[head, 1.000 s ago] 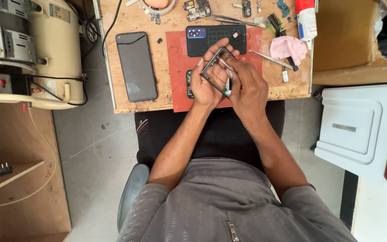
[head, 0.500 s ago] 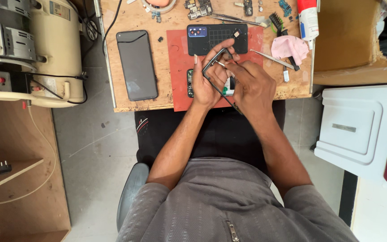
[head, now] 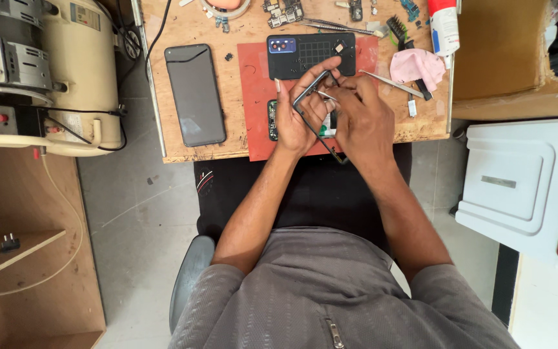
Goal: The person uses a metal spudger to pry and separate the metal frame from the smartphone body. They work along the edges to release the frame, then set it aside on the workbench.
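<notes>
Over a red work mat [head: 256, 77] on a small wooden bench, my left hand [head: 295, 119] holds a thin dark phone frame [head: 310, 87] tilted on edge. My right hand [head: 360, 116] pinches a pair of metal tweezers [head: 325, 97] whose tips touch the frame's inner side. A green circuit board [head: 272, 119] shows under my left hand. A dark phone back housing [head: 311, 55] lies on the mat just beyond my fingers.
A black phone [head: 195, 94] lies face up at the bench's left. Spare tweezers [head: 337, 26], a brush [head: 398, 29], a pink cloth [head: 418, 64], a glue bottle [head: 444, 26] and small parts sit at the back. A cream machine [head: 66, 64] stands left, a white box [head: 518, 181] right.
Both hands have shifted slightly and turned the frame, and the tweezers have moved in against its inner side.
</notes>
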